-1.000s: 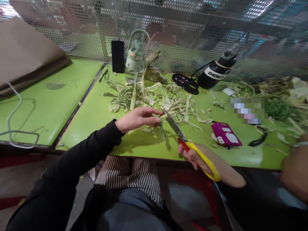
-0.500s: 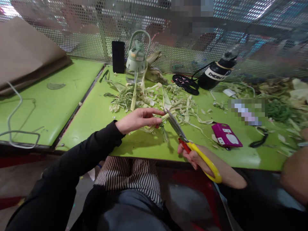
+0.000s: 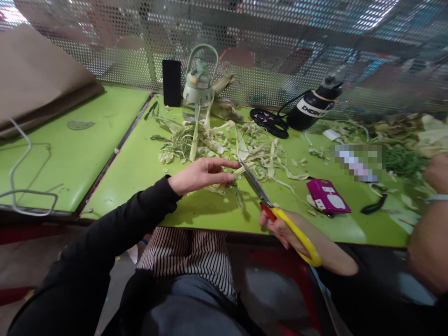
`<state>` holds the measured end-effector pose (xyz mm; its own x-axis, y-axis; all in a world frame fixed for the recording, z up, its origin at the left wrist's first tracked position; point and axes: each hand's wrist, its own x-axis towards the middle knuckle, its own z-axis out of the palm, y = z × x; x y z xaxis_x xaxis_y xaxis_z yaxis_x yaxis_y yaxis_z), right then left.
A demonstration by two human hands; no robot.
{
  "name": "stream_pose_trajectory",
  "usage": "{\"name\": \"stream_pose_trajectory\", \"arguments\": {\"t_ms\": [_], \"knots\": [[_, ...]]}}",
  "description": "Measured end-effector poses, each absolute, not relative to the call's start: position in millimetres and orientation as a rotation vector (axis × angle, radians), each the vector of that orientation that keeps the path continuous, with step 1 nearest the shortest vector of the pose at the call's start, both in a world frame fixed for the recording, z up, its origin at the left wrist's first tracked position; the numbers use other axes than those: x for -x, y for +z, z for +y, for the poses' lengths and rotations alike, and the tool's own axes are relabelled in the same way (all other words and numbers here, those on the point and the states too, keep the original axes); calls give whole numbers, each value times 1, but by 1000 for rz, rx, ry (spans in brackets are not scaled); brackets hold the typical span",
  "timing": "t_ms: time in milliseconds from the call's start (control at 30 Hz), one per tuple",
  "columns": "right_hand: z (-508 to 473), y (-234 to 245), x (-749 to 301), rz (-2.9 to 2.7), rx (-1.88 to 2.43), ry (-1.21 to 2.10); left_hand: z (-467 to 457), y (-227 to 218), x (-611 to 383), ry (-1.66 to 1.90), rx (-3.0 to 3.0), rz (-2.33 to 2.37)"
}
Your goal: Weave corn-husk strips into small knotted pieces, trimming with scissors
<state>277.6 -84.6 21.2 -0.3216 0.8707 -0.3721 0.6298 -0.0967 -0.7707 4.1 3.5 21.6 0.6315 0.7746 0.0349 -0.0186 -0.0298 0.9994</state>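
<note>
My left hand (image 3: pixel 199 175) is closed, pinching a pale green strip of corn husk (image 3: pixel 241 171) between thumb and fingers above the table's front part. My right hand (image 3: pixel 282 229) grips a pair of scissors (image 3: pixel 258 187) with one yellow and one red handle. The blades point up and left, with their tips near my left fingertips and crossing the husk strip. Whether they touch it I cannot tell. Leafy greenish bits hang just below my left fingers. Behind both hands lies a loose heap of cut husk pieces (image 3: pixel 212 142).
On the green table (image 3: pixel 115 184) stand a handled bottle (image 3: pixel 198 91), a phone (image 3: pixel 171 83) and a black bottle (image 3: pixel 311 109). A black fan-like object (image 3: pixel 269 122) and a purple packet (image 3: pixel 328 196) lie to the right. At the right edge, a co-worker's hand (image 3: pixel 437 173) is near more husks.
A co-worker's hand has come into view at the right edge, over the husks there. My hands, the husk strip and the scissors have barely moved.
</note>
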Motion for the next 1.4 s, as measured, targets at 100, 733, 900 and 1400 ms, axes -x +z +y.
{"name": "stream_pose_trajectory", "arguments": {"t_ms": [100, 733, 900, 1400], "knots": [[-87, 23, -269, -1683, 1824, 1424, 3, 20, -4, 716, -1480, 674], [-60, 16, -228, -1396, 1409, 1100, 10, 12, -9, 660, -1285, 688], [-46, -6, -202, -1275, 1321, 1176, 7, 12, -13, 725, -1144, 671], [-20, -15, -194, -1130, 1119, 1261, 12, -2, -15, 951, -1121, 671]]}}
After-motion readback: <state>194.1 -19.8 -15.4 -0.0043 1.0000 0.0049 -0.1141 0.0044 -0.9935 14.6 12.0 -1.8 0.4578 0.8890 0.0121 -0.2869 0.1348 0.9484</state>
